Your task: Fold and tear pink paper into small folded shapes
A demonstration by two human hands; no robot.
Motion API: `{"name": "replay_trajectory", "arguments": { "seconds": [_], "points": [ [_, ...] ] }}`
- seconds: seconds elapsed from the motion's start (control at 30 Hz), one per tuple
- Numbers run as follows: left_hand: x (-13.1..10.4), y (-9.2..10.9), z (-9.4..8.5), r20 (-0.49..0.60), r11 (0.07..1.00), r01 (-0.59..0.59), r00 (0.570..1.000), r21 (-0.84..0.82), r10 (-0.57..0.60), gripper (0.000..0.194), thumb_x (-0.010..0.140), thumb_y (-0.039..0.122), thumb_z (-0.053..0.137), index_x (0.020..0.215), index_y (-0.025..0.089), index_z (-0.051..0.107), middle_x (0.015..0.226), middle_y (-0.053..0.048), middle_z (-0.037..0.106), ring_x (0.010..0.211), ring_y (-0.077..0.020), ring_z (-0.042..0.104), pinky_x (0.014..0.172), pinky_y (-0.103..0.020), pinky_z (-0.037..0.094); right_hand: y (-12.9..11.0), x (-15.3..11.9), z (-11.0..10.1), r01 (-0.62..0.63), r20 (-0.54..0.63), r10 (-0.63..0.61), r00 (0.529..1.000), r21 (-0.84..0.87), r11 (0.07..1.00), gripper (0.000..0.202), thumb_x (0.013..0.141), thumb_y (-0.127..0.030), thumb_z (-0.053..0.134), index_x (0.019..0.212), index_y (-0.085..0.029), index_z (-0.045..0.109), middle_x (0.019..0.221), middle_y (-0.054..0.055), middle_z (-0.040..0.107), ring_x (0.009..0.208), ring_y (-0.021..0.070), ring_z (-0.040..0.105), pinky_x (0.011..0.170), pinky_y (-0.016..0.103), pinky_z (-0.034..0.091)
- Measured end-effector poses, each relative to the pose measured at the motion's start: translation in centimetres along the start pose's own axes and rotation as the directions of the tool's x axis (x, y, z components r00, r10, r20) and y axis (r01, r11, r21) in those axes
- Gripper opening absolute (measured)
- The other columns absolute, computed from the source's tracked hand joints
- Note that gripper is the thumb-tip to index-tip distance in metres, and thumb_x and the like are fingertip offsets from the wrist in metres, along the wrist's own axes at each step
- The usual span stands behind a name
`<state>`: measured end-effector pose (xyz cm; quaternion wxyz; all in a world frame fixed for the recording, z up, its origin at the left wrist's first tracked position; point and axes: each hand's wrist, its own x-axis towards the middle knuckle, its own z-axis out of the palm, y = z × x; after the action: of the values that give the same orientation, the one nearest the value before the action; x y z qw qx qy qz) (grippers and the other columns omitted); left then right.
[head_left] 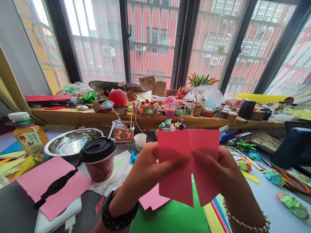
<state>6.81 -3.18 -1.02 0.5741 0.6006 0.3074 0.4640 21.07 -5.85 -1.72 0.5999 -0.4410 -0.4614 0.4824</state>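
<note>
Pinched by left hand point(152, 171) and right hand point(224, 165): pink paper point(176, 181), above green sheet point(170, 221); lidded cup point(99, 165) left of sheet.

right of centre, the pink sheet point(173, 142) is showing smooth, matt paper. at left, the bowl point(65, 144) is gleaming as polished metal; the black lid point(97, 149) is looking like smooth plastic. lower left, the white device point(58, 223) is showing smooth plastic; lower right, the bracelet point(228, 214) is glinting like metal.

Dark-framed, barred windows point(184, 42) face a pink building point(162, 19) in daylight.
</note>
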Motion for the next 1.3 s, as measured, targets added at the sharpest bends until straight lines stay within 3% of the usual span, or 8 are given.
{"name": "replay_trajectory", "arguments": {
  "seconds": [0.33,0.6,0.83,0.97,1.13,1.3],
  "points": [
    [0.1,-0.1,-0.4,0.007,0.986,-0.127,0.992,0.110,0.127,0.009,0.064,0.023,0.066,0.060,0.015,0.064,0.062,0.000,0.063,0.057,-0.0127,0.053,0.048,-0.018,0.041,-0.1,-0.3,0.4,0.018,-0.022,-0.017,1.000,0.070,0.997,0.015,0.055,-0.027,0.075,0.053,-0.018,0.064,0.047,-0.003,0.061,0.038,0.0090,0.052,0.034,0.015,0.038],
    [0.0,-0.2,-0.2,0.019,0.986,-0.141,0.990,0.092,0.140,0.013,0.066,0.025,0.064,0.058,0.015,0.061,0.061,-0.001,0.061,0.060,-0.0153,0.055,0.051,-0.021,0.043,0.3,-0.2,0.4,0.008,-0.029,-0.004,1.000,0.119,0.993,0.020,0.058,-0.032,0.073,0.050,-0.017,0.062,0.044,-0.003,0.058,0.038,0.0076,0.050,0.034,0.013,0.036],
    [0.2,-0.1,-0.4,0.109,0.973,-0.191,0.978,0.131,0.178,0.010,0.068,0.020,0.063,0.059,0.014,0.060,0.060,0.000,0.059,0.060,-0.0134,0.052,0.050,-0.019,0.042,0.6,-0.4,0.2,0.043,-0.025,-0.040,0.999,0.170,0.985,0.016,0.060,-0.031,0.072,0.054,-0.017,0.065,0.043,-0.003,0.058,0.037,0.0067,0.049,0.033,0.011,0.035],
    [0.2,-0.1,-0.4,0.084,0.970,-0.212,0.976,0.120,0.203,0.013,0.068,0.022,0.062,0.058,0.014,0.060,0.058,0.000,0.058,0.058,-0.0128,0.051,0.049,-0.018,0.041,0.4,-0.5,0.3,0.036,-0.035,-0.032,0.999,0.135,0.990,0.017,0.057,-0.029,0.073,0.052,-0.017,0.063,0.044,-0.003,0.058,0.038,0.0070,0.048,0.033,0.012,0.035],
    [0.3,-0.1,-0.7,0.170,0.962,-0.208,0.969,0.174,0.179,0.011,0.071,0.021,0.060,0.062,0.014,0.060,0.063,0.000,0.059,0.062,-0.0134,0.052,0.052,-0.019,0.042,0.6,-0.1,0.1,0.045,-0.036,-0.043,0.998,0.070,0.997,0.025,0.061,-0.037,0.070,0.050,-0.015,0.061,0.043,-0.002,0.055,0.038,0.0074,0.047,0.033,0.013,0.034],
    [0.3,-0.3,-0.8,0.141,0.961,-0.214,0.971,0.174,0.191,0.012,0.070,0.021,0.060,0.060,0.014,0.058,0.061,0.000,0.055,0.059,-0.0117,0.049,0.050,-0.018,0.040,0.8,-0.2,0.1,0.053,-0.059,-0.048,0.997,0.080,0.995,0.023,0.059,-0.035,0.071,0.050,-0.016,0.061,0.041,-0.002,0.054,0.038,0.0072,0.046,0.032,0.013,0.033]
  ]
}}
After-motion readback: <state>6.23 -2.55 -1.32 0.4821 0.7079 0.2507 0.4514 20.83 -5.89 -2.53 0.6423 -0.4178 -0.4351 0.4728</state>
